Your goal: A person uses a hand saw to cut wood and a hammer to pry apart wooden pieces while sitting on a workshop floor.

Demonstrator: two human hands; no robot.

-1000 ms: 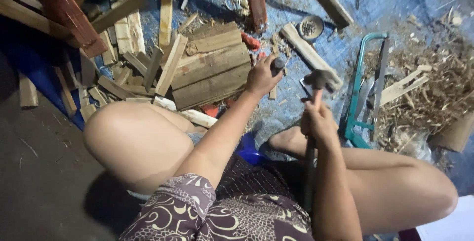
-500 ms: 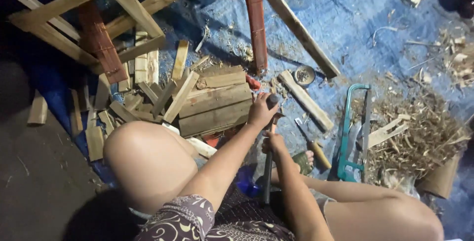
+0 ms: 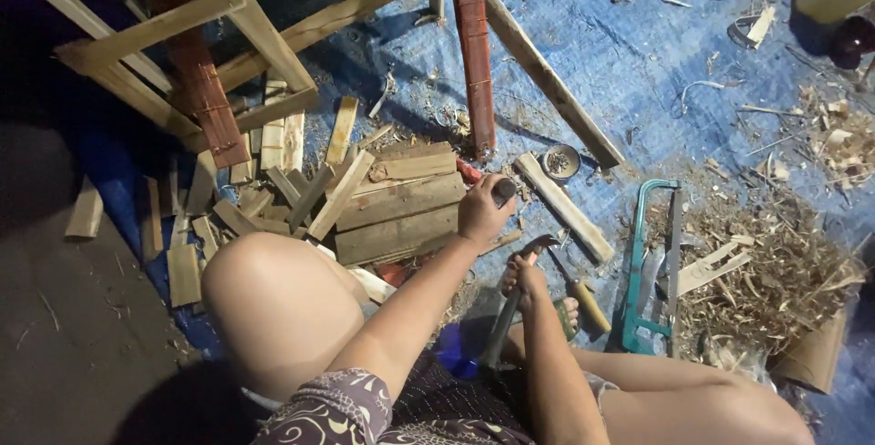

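Observation:
My left hand (image 3: 481,212) is closed around a short dark handle (image 3: 503,191), held upright at the right end of a stack of wooden planks (image 3: 396,212). My right hand (image 3: 524,279) sits just below it and grips a hammer (image 3: 538,246) near its head, with the shaft running down toward my lap. I am sitting on a blue tarp (image 3: 638,62) with both knees bent, and the hands work between them.
A teal hacksaw (image 3: 638,272) and a tool with a yellow wooden handle (image 3: 588,304) lie right of my hands. A loose slat (image 3: 563,206) and a small round tin (image 3: 559,162) are beyond. Further off are short offcuts (image 3: 273,199), a wooden frame (image 3: 182,35), a red post (image 3: 474,53) and shavings (image 3: 775,272).
My right hand brought the hammer down from a raised position at the right to just below my left hand. The view has tilted forward, showing more of the frame and tarp.

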